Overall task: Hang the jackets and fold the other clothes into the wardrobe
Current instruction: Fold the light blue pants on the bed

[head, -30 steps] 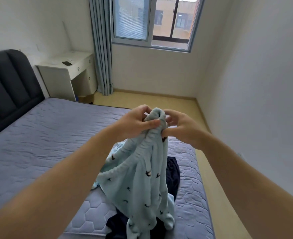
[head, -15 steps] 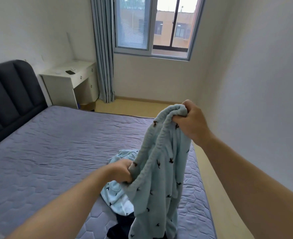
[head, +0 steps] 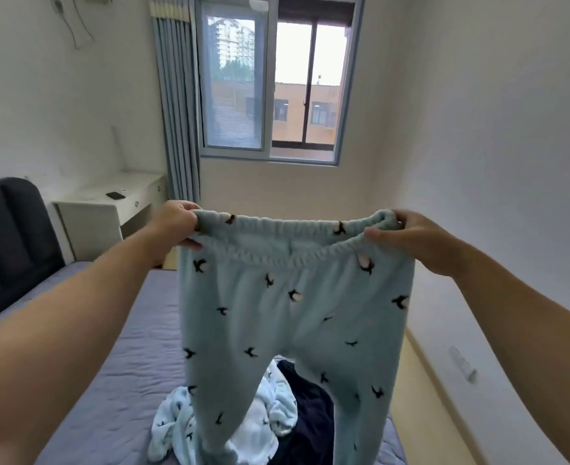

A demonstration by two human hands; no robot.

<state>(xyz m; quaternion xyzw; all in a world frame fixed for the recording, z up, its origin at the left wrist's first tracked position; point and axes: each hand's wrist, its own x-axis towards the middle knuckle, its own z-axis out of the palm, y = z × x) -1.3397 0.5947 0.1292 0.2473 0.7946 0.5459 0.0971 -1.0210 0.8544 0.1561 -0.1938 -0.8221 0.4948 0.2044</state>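
Light blue fleece trousers (head: 293, 317) with small black bird prints hang spread out in front of me, above the bed. My left hand (head: 176, 224) grips the left end of the elastic waistband. My right hand (head: 414, 241) grips the right end. The waistband is stretched wide between them and both legs hang down. Beneath the trousers a matching light blue fleece garment (head: 263, 417) lies crumpled on the bed, beside a dark navy garment (head: 310, 407).
The bed (head: 125, 380) has a grey-purple quilted mattress and a dark padded headboard (head: 5, 243) at the left. A white desk (head: 109, 209) stands by the curtain (head: 176, 105) and window (head: 273, 78). A strip of wooden floor (head: 434, 407) runs along the right wall.
My hands have moved apart along the waistband and risen, so the bunched trousers now hang spread open. The view has tilted upward toward the window.
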